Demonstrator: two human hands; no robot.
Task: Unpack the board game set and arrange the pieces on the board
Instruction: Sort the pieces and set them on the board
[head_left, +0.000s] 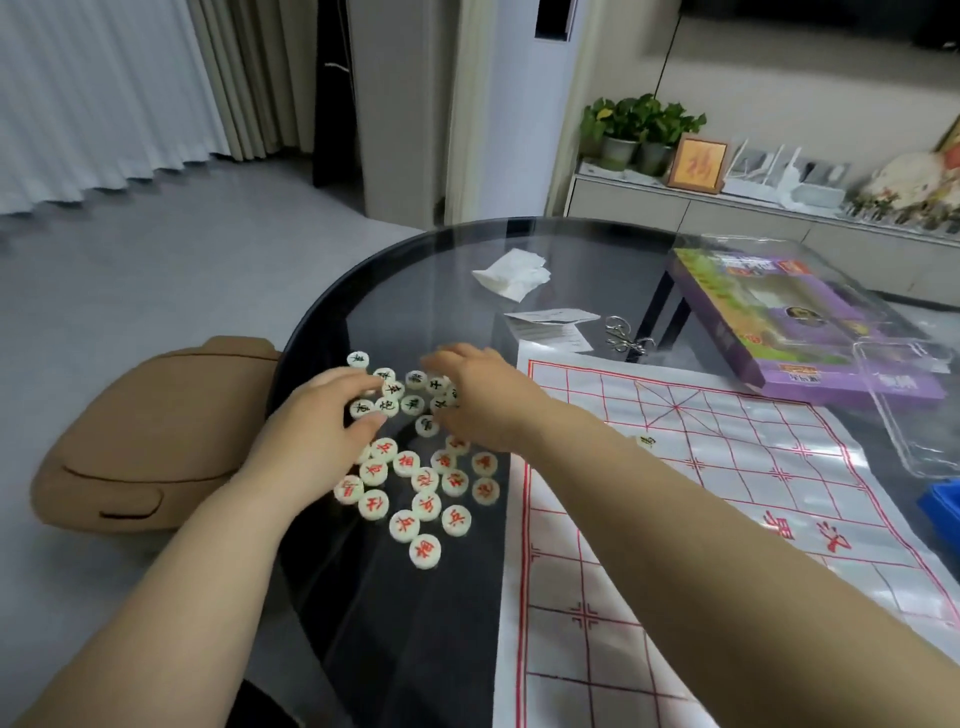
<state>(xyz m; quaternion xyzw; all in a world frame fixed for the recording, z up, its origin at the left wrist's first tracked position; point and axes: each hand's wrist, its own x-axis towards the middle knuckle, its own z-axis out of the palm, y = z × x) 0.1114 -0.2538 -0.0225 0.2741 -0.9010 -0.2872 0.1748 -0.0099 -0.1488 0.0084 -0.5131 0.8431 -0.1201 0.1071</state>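
Note:
Several round white game pieces lie loose on the dark glass table (395, 613), left of the board. The black-lettered pieces (400, 395) form the far cluster, the red-lettered pieces (415, 493) the near one. My left hand (317, 421) rests over the left side of the black cluster, fingers spread and touching pieces. My right hand (478, 400) lies palm down over its right side, fingers blurred and covering some pieces. The white paper board (701, 519) with red grid lines is spread out to the right. One lone piece (645, 442) sits on it.
A purple box (789, 332) in clear packaging lies at the far right, with a clear plastic tray (914, 410) beside it. Crumpled white paper (511, 273), a folded leaflet (550, 325) and a metal clip (621, 335) lie beyond the board. A tan cushion (150, 441) sits left of the table.

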